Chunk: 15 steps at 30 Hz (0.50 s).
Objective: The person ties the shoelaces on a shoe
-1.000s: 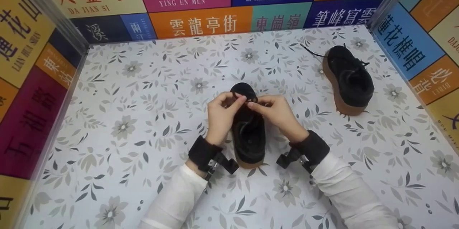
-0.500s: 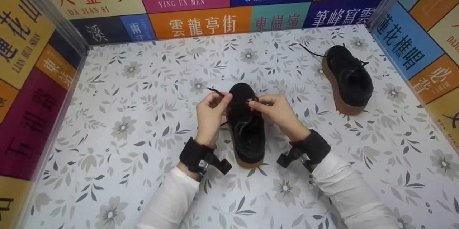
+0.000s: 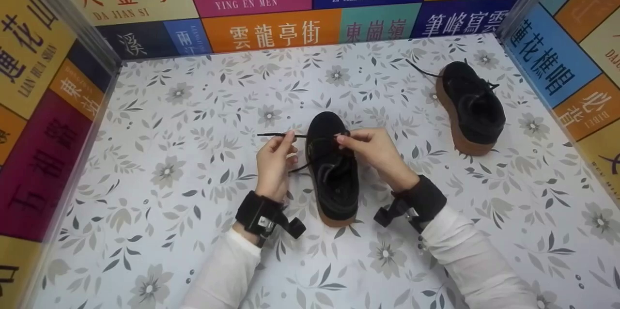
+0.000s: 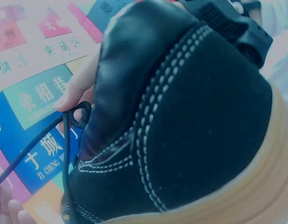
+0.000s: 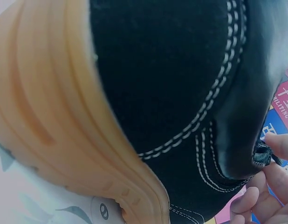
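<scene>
A black shoe (image 3: 334, 176) with white stitching and a tan gum sole stands upright, toe pointing away, between my two hands. My left hand (image 3: 275, 163), left of the shoe, pinches a black shoelace (image 3: 271, 134), whose loose end sticks out past the fingers. From there the lace runs taut across to the shoe's front. At the lacing, my right hand (image 3: 375, 151) pinches the lace between thumb and index finger. In the left wrist view a small loop (image 4: 81, 114) of lace shows at the right fingertips. A second lace strand (image 3: 300, 168) hangs off the shoe's left side.
The matching black shoe (image 3: 472, 110) stands at the back right, one lace trailing to its left. A white floral sheet (image 3: 218, 105) covers the surface. Colourful panels with lettering (image 3: 271, 30) wall it in at the back and both sides.
My left hand has moved left from the middle of the shoe, drawing the lace out sideways. My right hand has stayed at the lacing.
</scene>
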Available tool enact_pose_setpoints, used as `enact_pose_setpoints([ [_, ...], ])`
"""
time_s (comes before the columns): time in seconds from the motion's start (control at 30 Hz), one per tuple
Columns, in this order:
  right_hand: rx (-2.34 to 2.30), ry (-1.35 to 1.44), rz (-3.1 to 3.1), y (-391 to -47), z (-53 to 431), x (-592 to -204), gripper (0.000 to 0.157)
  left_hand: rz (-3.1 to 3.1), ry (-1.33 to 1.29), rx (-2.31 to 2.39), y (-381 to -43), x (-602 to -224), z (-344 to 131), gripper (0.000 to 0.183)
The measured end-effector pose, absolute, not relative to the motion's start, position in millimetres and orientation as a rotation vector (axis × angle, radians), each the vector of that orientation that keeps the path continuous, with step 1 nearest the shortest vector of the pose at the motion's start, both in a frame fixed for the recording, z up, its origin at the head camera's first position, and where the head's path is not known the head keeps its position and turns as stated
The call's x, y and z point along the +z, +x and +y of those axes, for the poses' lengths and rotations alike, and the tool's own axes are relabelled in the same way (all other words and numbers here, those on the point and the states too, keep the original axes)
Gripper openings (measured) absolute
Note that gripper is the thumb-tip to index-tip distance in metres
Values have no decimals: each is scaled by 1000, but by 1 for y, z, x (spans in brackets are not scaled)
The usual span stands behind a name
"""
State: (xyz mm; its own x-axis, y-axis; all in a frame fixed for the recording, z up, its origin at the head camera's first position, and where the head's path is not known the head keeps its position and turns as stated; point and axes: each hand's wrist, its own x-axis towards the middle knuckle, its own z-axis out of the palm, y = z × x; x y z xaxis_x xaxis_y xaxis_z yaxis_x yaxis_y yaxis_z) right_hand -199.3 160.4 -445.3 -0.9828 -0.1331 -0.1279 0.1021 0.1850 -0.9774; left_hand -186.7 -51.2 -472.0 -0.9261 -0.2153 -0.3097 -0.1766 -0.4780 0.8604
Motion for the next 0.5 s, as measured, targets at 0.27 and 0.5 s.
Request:
enact_pose_setpoints([
  [0.27, -1883, -10, 2306, -200, 160, -446, 17, -1406, 743, -2816, -188, -487, -60, 24],
  [0.5, -1884, -20, 2297, -200, 160, -444, 13, -1293, 823, -2950, -187, -496, -67, 25],
])
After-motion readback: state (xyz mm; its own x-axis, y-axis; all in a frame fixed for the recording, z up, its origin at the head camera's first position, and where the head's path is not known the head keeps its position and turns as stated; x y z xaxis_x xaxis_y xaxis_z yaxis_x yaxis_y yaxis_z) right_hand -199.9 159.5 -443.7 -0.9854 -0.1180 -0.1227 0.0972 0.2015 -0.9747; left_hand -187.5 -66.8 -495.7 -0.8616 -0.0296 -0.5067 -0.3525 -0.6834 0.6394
